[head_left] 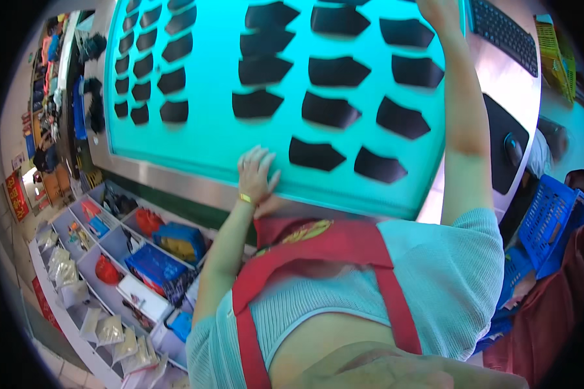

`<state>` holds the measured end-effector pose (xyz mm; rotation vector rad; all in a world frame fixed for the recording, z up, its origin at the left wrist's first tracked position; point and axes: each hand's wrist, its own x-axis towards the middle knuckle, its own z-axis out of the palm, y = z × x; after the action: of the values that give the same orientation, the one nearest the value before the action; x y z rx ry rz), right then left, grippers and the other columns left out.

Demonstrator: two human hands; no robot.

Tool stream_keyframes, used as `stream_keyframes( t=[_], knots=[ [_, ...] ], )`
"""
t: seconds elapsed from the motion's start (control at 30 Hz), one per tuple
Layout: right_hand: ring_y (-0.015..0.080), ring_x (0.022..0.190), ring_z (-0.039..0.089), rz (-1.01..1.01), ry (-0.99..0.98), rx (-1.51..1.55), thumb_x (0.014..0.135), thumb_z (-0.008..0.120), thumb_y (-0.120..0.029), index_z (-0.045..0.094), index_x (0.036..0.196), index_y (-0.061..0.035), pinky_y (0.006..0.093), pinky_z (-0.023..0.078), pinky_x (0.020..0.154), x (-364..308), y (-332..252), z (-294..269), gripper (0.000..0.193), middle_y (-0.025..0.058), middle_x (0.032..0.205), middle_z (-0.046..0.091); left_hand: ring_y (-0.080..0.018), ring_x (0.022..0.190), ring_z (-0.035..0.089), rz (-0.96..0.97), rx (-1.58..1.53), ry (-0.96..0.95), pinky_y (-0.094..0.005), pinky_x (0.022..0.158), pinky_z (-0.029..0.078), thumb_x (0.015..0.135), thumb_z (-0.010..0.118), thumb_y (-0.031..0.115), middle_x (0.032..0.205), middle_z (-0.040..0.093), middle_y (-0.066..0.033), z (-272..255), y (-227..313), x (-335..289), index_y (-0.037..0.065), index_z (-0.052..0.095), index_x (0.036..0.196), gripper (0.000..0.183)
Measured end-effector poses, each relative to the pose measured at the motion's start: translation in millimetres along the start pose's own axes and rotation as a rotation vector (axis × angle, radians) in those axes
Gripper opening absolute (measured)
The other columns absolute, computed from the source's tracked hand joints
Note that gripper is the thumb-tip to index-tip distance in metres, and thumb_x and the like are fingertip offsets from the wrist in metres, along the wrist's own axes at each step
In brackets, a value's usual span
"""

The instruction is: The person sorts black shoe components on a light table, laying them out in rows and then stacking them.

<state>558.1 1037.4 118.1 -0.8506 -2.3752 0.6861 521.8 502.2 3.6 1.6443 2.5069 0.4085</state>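
Note:
A turquoise, glossy work surface (194, 144) spreads before me. Black flat cut pieces (333, 71) lie on it in rows, many with one pointed end and smaller ones toward the left. My left hand (256, 174) is open, fingers spread on the near edge of the surface, holding nothing; the closest black piece (316, 153) lies to its right. My right arm stretches far forward along the right side. Of my right hand (438, 14) only a part shows at the top edge, close to a black piece (405, 32); its fingers are out of view.
On the right are a black keyboard (505, 34), a mouse (513, 148) on a dark pad and a blue basket (546, 223). A compartmented tray (99, 253) at the lower left holds red and blue items, with clear bags (110, 329) along its side. A metal rim (169, 181) borders the surface.

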Motion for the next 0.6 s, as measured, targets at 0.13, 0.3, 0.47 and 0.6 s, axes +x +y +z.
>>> stream_keyframes(
  t=[0.13,0.3,0.47,0.6],
  knots=[
    [0.0315,0.077,0.065,-0.285,0.057,0.04,0.092,0.063,-0.025,0.072,0.102,-0.0125,0.0427,0.051,0.069,-191,-2,17,0.019,0.0095,0.088,0.07,-0.0302,0.126,0.046,0.015,-0.039,0.037,-0.0475,0.106,0.033,0.08,0.073,0.029,0.125,0.053,-0.009,-3,1,-3,0.013,0.057,0.122,0.048],
    [0.0259,0.118,0.059,-0.435,-0.582,0.157,0.089,0.066,-0.023,0.066,0.116,-0.0127,0.0451,0.047,0.096,-372,-83,16,0.029,0.0061,0.123,0.065,-0.0299,0.124,0.049,0.083,-0.11,0.056,-0.0451,0.103,0.035,0.081,0.074,0.029,0.124,0.055,-0.0099,-4,5,-6,0.012,0.058,0.122,0.047],
    [0.0265,0.143,0.033,-0.409,-0.645,-0.168,0.093,0.059,-0.037,0.052,0.138,-0.0162,0.0509,0.028,0.113,-394,-118,44,0.05,0.0067,0.149,0.044,-0.0313,0.129,0.046,0.1,-0.103,0.226,-0.0448,0.105,0.035,0.084,0.072,0.025,0.131,0.054,-0.0099,0,-10,32,0.013,0.056,0.128,0.049],
    [0.03,0.148,0.021,-0.349,-0.63,-0.323,0.096,0.052,-0.047,0.043,0.147,-0.0183,0.0545,0.014,0.119,-400,-132,64,0.059,0.0071,0.157,0.034,-0.0312,0.129,0.046,0.024,-0.026,0.412,-0.045,0.105,0.036,0.086,0.07,0.023,0.133,0.054,-0.0088,6,-39,91,0.013,0.054,0.13,0.048]
  ],
)
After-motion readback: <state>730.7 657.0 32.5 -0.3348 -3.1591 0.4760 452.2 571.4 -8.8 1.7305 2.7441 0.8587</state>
